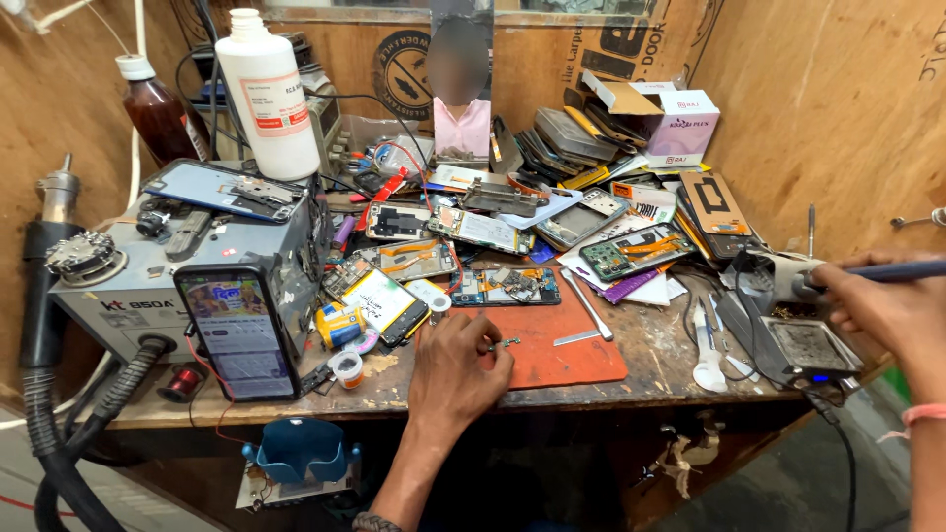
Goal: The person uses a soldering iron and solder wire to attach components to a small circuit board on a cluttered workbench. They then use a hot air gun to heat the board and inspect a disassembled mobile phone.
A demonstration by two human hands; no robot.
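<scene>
While left hand [455,366] pinches a small metal part [505,344] at centre | right hand [882,307] grips soldering iron [902,269], far right, lying level.

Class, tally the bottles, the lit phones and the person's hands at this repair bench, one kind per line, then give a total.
Bottles: 2, a white bottle and a brown bottle.
Lit phones: 2, a dark phone and a yellow-screen phone.
Hands: 2, left hand and right hand.
Total: 6
</scene>
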